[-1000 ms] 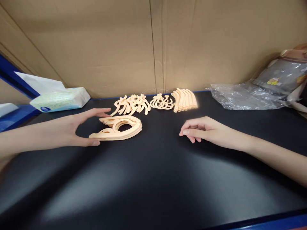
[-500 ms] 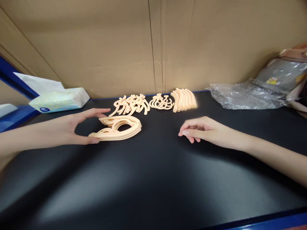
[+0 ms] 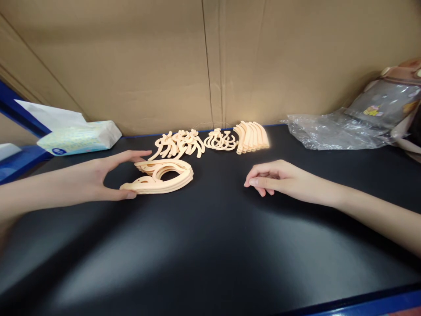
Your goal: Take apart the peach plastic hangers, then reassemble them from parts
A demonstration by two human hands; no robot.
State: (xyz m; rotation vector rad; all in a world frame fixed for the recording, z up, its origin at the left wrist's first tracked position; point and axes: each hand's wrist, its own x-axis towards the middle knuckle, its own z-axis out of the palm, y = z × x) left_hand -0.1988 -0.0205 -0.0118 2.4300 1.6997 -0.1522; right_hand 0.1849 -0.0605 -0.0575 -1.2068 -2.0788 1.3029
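A stack of flat, curved peach-coloured plastic pieces (image 3: 164,177) lies on the black table (image 3: 210,245). My left hand (image 3: 105,175) rests beside the stack, thumb at its near end and fingers stretched over its far end, spread wide and touching it. My right hand (image 3: 279,177) lies on the table to the right, apart from the stack, its fingers loosely curled with nothing seen in them. Behind the stack lie three more groups of peach pieces: hooked ones (image 3: 179,145), ring-like ones (image 3: 221,140) and a row of curved strips (image 3: 252,136).
A pack of tissues (image 3: 77,134) sits at the back left by a blue frame rail (image 3: 13,109). Crumpled clear plastic (image 3: 332,131) and a grey bag (image 3: 391,103) lie at the back right. A cardboard wall (image 3: 210,61) closes the back.
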